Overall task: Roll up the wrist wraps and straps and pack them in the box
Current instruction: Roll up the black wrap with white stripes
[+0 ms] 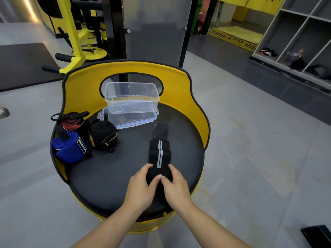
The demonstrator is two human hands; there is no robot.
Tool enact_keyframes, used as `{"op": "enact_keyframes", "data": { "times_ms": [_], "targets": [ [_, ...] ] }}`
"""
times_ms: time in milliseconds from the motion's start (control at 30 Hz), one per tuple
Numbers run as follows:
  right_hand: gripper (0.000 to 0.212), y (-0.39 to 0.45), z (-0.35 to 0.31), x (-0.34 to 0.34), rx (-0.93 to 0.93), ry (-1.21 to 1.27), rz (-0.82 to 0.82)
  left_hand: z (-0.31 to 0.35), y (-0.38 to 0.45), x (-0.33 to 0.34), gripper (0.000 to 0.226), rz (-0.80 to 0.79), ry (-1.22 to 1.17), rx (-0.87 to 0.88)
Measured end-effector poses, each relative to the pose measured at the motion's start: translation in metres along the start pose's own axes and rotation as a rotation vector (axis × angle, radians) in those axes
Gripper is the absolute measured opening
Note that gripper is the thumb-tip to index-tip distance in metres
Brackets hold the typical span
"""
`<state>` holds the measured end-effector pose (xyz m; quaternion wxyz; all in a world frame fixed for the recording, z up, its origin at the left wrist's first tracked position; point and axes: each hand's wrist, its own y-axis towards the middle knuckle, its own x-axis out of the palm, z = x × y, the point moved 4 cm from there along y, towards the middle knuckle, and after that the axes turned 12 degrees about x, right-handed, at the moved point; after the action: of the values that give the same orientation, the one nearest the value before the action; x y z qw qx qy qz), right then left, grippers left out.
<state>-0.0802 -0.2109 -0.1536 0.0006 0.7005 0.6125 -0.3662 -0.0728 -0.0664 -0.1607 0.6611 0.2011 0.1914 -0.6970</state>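
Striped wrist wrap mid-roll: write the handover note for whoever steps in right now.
Left hand and right hand: both grip the near, rolled end of the black wrist wrap with grey stripes; its far end lies flat on the black seat pad.
Clear plastic box: open, looks empty, standing on its lid at the back of the seat.
Done: three rolls sit at the left, red-and-black, blue, black with yellow lettering.
Left: finish this roll, put all four in the box, and probably fit the lid.
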Motion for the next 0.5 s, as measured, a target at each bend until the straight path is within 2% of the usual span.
{"op": "enact_keyframes", "data": {
  "times_ms": [100, 300, 500],
  "targets": [
    [0.055, -0.001, 0.002, -0.003, -0.024, 0.016, -0.041, -0.001, 0.000, 0.000, 0.057, 0.005, 0.011, -0.009],
    [0.036, 0.006, 0.004, -0.010, -0.114, -0.044, 0.015, -0.002, 0.005, 0.000, 0.072, -0.104, 0.086, 0.046],
    [0.041, 0.025, -0.004, -0.013, -0.104, -0.108, 0.033, -0.004, 0.018, -0.005, 0.065, -0.099, 0.068, 0.120]
  ]
}}
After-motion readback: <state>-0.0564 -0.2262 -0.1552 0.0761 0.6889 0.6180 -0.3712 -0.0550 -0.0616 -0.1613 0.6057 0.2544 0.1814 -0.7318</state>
